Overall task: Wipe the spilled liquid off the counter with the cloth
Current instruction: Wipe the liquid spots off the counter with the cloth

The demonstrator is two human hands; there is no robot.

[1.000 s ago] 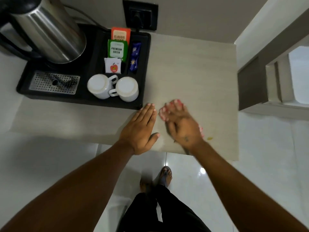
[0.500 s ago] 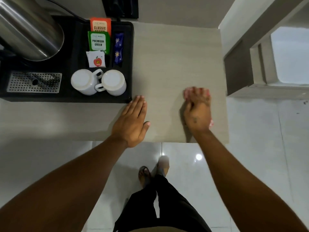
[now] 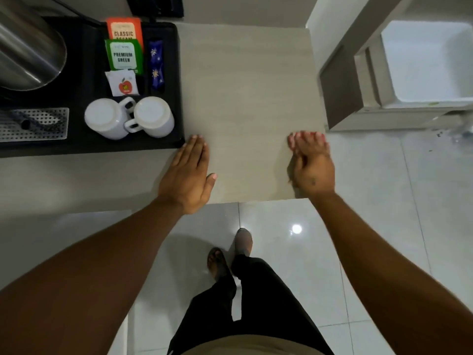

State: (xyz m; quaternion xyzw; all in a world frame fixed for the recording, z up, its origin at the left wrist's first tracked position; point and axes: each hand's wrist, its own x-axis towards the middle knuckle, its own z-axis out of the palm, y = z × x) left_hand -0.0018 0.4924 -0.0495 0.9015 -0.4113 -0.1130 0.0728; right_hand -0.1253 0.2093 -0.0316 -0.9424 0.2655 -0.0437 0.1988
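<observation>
Right hand point(image 3: 313, 167) down on the counter point(image 3: 245, 85) at its right edge, near the front corner; fingers together and curled a little, pressing on something pinkish under the fingertips point(image 3: 307, 138). Probably the cloth, though almost all of it is hidden by the hand and the view is too soft to be sure. Left hand point(image 3: 188, 175) flat on the counter, fingers straight and closed, thumb out, just beside the front right corner of the black tray point(image 3: 179, 80), bracing only. No spill to be made out on the bare surface between the hands. Cloth under the right hand, so any further stroke falls to that hand; open counter lies left and back from its fingers, toward the tray with the two mugs point(image 3: 128, 119). Beyond those fingers on the right, only the edge and floor.
</observation>
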